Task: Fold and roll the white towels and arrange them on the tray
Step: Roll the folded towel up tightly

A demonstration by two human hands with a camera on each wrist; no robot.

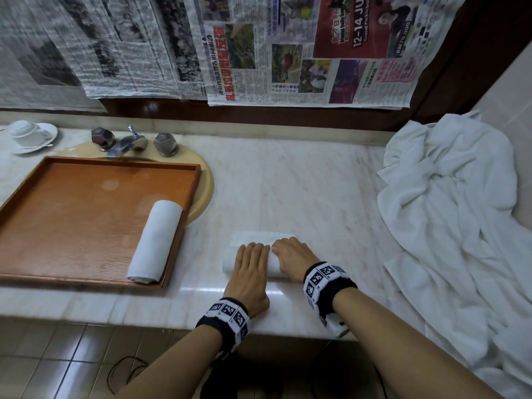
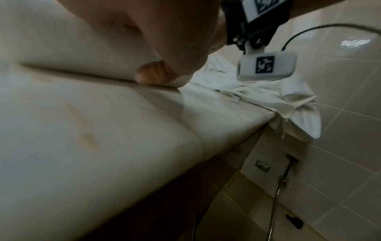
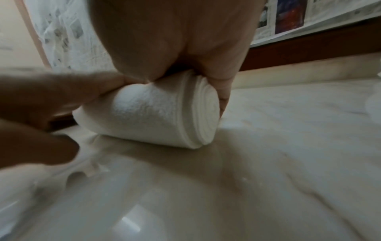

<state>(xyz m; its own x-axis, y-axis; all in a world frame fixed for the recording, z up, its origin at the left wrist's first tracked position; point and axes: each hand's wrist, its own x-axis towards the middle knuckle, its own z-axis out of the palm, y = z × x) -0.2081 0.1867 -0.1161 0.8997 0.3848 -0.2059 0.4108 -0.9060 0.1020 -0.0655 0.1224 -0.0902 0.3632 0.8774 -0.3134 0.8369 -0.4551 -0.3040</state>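
The pale marble counter (image 1: 302,180) carries all items. A loose heap of white unfolded towels (image 1: 454,203) occupies its right end and hangs over the front edge there. A rectangular brown wooden tray (image 1: 72,165) sits at the left, over the beige basin (image 1: 205,182), below the chrome tap (image 1: 123,144). One finished white towel roll (image 1: 154,240) lies inside the tray along its right wall. A white cup and saucer (image 1: 30,136) stand at the back left corner of the counter.

The white towel being rolled (image 1: 259,240) lies near the front edge of the counter, just right of the tray. Its rolled part sits under both hands; a short flat tail extends toward the back edge. The right wrist view shows a tight spiral at the roll's right end (image 3: 203,112).

The left hand (image 1: 250,272) lies flat on the roll, fingers straight and pressing, holding nothing. The right hand (image 1: 293,257) lies on the roll beside it, fingers lightly curved over the top, the outer finger against the right end.

Judged step: rolling the second towel, nearly complete. The next move calls for even forward pressure from both hands to take up the tail without loosening the spiral, then a two-handed grip to carry the roll to the tray, beside the first roll.
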